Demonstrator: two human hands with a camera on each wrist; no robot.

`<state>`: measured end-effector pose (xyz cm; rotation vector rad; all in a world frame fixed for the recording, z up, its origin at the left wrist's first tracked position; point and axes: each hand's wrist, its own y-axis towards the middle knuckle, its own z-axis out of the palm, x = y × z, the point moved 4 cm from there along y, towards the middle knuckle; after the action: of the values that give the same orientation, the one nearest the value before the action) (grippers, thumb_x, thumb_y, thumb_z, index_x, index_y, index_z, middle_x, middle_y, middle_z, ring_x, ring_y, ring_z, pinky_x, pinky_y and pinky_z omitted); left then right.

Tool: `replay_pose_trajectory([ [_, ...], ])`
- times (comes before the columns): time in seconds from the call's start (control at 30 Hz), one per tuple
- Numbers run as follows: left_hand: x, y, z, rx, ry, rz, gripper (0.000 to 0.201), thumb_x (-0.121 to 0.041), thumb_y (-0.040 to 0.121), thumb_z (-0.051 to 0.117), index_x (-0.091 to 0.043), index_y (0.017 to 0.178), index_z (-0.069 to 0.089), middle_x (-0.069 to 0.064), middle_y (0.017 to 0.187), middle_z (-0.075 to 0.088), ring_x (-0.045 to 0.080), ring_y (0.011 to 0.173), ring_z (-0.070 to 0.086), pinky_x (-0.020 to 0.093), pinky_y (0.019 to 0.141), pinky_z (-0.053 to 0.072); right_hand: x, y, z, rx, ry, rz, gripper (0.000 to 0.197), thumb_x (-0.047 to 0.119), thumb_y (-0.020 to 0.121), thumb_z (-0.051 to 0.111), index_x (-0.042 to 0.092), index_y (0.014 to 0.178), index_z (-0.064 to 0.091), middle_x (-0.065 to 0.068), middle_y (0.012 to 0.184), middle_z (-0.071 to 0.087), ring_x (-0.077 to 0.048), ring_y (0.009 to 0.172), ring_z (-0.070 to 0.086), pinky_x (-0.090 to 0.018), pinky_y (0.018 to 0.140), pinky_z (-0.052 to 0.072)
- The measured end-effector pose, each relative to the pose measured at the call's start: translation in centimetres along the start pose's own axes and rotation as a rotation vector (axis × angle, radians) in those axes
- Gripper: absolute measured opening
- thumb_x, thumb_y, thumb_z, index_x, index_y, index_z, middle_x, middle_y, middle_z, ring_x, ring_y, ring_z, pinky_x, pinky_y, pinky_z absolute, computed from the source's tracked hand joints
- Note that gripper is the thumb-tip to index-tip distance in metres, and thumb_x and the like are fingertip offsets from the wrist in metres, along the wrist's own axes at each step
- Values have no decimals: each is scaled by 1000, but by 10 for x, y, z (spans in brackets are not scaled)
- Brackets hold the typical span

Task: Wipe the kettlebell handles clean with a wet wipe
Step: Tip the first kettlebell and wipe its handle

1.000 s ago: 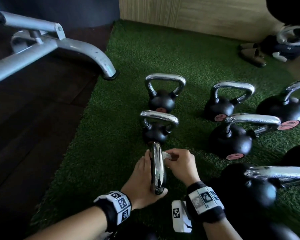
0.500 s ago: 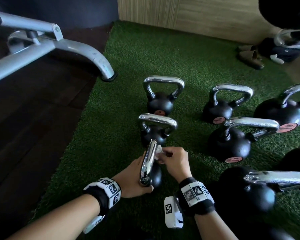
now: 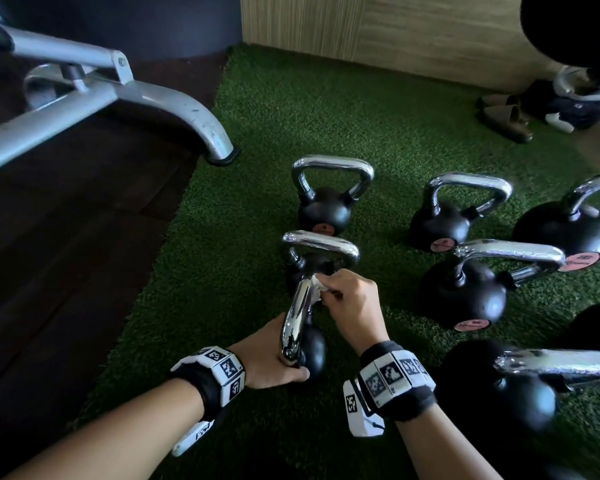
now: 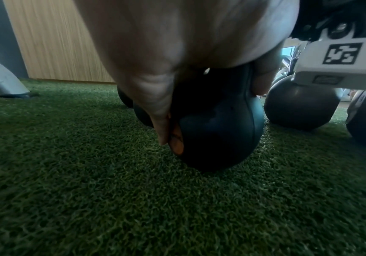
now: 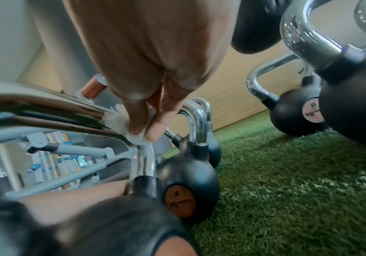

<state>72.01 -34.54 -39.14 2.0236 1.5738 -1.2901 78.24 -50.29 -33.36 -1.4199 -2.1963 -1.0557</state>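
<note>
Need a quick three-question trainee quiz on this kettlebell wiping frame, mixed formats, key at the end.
1. True or false: the right hand pinches the wet wipe against the chrome handle.
2. What does the left hand do? A) rests flat on the turf B) steadies the tilted kettlebell C) holds a second wipe
3. Fill in: the kettlebells stand on green ____.

Key: 1 true; 2 B; 3 turf.
</note>
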Motion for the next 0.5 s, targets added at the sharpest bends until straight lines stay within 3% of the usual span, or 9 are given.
replay_pose_trajectory([
  [0.07,2,2,-1,3,-29,-6,86,-30,78,83,-26,148,33,-16,132,48,-9,112,48,-11,85,27,12,-12,-5,2,22,-67,23,-3,82,75,11,99,80,-1,83,69,-12,70,65,-20,64,51],
  [0.2,5,6,0,43,-65,20,77,-27,78,84,-28,141,40,-20,116,58,-18,106,53,3,92,40,29,-31,-10,74,95,-118,31,-7,79,75,11,104,81,1,87,71,-7,74,67,-18,68,54],
  [0.3,4,5,-2,15,-84,84,87,-26,77,84,-33,148,35,-22,140,49,-20,125,42,2,105,33,28,-24,-15,68,175,-50,34,-6,75,78,16,100,82,4,84,73,-3,76,68,-14,71,53],
  [0.37,0,5,-3,21,-91,135,82,-21,77,83,-37,144,39,-23,142,47,-15,131,41,5,109,31,32,-28,-18,90,205,1,32,-2,72,80,20,95,83,7,84,75,-2,77,69,-17,72,55],
  [0.43,-3,5,-3,61,-85,139,62,-14,79,80,-40,129,53,-16,129,59,-7,119,54,13,99,44,40,-40,-19,134,258,79,26,3,71,83,22,89,83,10,83,76,-3,76,71,-21,71,57],
  [0.5,-4,4,-1,93,-53,128,39,-11,82,77,-40,102,60,-15,101,63,-12,90,59,8,77,45,47,-52,-21,195,340,174,20,8,73,85,24,84,82,13,80,77,-5,75,73,-25,70,59],
])
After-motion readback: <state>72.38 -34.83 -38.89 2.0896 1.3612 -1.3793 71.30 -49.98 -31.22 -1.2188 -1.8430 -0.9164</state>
